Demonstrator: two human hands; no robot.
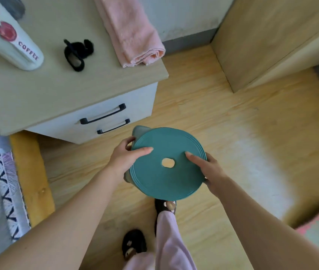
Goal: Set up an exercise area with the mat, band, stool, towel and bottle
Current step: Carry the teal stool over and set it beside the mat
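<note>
Left hand (pixel 127 155) and right hand (pixel 210 171) in grip on opposite edges of teal stool (pixel 166 185)

Both bare arms reach forward and down, converging toward the middle. Left hand (pixel 127 154) clamps the near-left rim of the stool (pixel 164 184), thumb flat on top, fingers curled underneath. Right hand (pixel 211 172) takes the opposite rim, one finger stretched across the top, the rest wrapped below. Wrists roughly level, elbows out wide.
</note>
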